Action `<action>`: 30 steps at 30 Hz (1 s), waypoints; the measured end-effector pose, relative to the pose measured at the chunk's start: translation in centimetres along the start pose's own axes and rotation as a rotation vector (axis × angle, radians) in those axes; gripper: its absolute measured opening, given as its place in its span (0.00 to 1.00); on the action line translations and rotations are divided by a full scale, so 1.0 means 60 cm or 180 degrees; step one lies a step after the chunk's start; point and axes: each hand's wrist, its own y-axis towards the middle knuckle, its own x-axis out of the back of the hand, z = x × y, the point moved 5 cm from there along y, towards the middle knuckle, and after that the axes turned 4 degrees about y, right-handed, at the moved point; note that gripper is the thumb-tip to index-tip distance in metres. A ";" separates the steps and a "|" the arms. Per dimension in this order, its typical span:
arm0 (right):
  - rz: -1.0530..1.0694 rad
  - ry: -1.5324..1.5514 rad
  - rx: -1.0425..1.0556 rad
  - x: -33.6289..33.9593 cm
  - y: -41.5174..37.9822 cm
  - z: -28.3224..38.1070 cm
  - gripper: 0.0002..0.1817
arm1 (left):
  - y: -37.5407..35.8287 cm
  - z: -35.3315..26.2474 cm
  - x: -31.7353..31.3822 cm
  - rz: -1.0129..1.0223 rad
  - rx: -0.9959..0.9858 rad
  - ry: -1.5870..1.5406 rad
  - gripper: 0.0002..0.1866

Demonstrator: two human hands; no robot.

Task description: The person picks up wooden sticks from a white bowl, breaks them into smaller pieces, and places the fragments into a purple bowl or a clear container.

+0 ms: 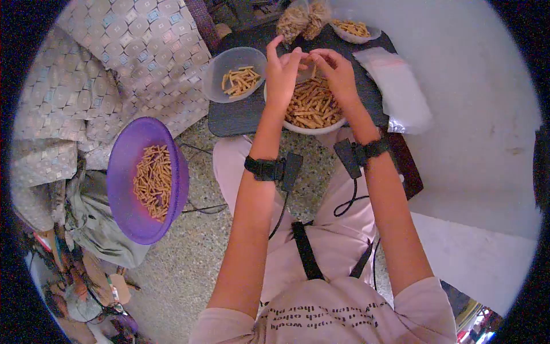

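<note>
My left hand [282, 71] and my right hand [338, 73] meet above a white bowl [314, 131] full of brown stick-shaped snacks [314, 104]. Between my fingertips is what looks like a small clear plastic bag [306, 71], partly hidden by the fingers. The left index finger points up while its thumb reaches toward the right hand. My right thumb and fingers are pinched together. Just left of the left hand stands a translucent bowl [213, 80] with a few paler sticks [240, 81] in it.
Filled clear bags [293, 22] and a small bowl of sticks [352, 28] stand at the back of the black table [235, 121]. Flat clear bags [395, 89] lie at its right edge, near the wall. A purple basin [127, 189] of sticks is at lower left.
</note>
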 end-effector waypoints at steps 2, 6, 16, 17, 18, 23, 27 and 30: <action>-0.0119 0.0026 0.0103 0.004 0.001 -0.005 0.13 | 0.002 0.006 -0.004 0.0150 -0.0086 0.0183 0.14; -0.0120 0.0142 0.0090 0.006 0.002 -0.010 0.13 | 0.004 0.013 -0.010 0.0421 -0.0170 0.0649 0.19; 0.0312 -0.0128 -0.0279 -0.010 -0.001 -0.007 0.14 | 0.011 0.011 0.016 -0.0168 -0.0244 0.0443 0.14; 0.0346 -0.0185 -0.0360 -0.010 -0.004 -0.010 0.15 | 0.013 0.016 0.018 -0.0150 -0.0152 0.0384 0.13; 0.0379 -0.0242 -0.0446 -0.011 -0.007 -0.007 0.15 | 0.011 0.016 0.018 -0.0130 -0.0054 0.0326 0.13; 0.0292 -0.0143 -0.0138 -0.009 0.000 -0.019 0.11 | 0.005 0.010 0.012 -0.0108 -0.0066 0.0229 0.10; 0.0285 -0.0136 -0.0260 -0.006 0.000 -0.018 0.13 | 0.005 0.013 0.008 0.0041 0.0077 0.0289 0.09; 0.0369 -0.0039 -0.0206 -0.008 0.001 -0.021 0.13 | 0.013 0.020 0.028 -0.0377 0.0037 0.0042 0.08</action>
